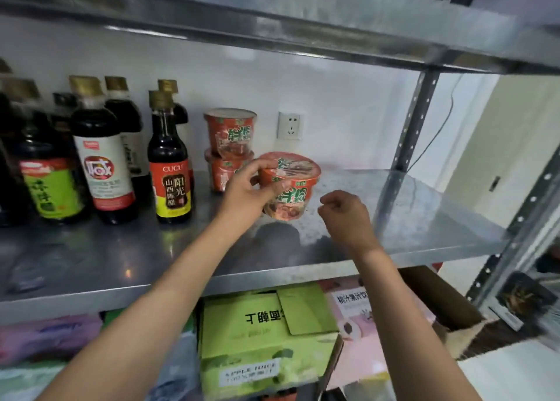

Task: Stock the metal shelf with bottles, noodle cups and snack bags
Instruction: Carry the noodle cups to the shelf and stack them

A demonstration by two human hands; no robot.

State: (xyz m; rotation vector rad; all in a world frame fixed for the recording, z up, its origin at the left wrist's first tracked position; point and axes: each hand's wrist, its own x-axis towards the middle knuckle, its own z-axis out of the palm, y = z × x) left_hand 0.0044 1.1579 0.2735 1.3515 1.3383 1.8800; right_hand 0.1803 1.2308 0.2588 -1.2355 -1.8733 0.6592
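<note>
My left hand (245, 191) grips a red noodle cup (292, 185) by its left rim and holds it tilted just above the metal shelf (424, 218). Just right of that cup my right hand (344, 215) hovers with its fingers curled loosely and nothing in them. Behind the held cup, two more red noodle cups (228, 146) stand stacked against the wall. Several dark sauce bottles (103, 158) stand in a group on the shelf's left part; the nearest to the cups is a vinegar bottle (170, 170).
An upper shelf board (272, 21) hangs close overhead. A perforated steel post (415, 122) stands at the back right, another (527, 209) at the front right. A wall socket (289, 125) sits behind the cups. A green apple juice carton (266, 343) and brown box (448, 309) lie below.
</note>
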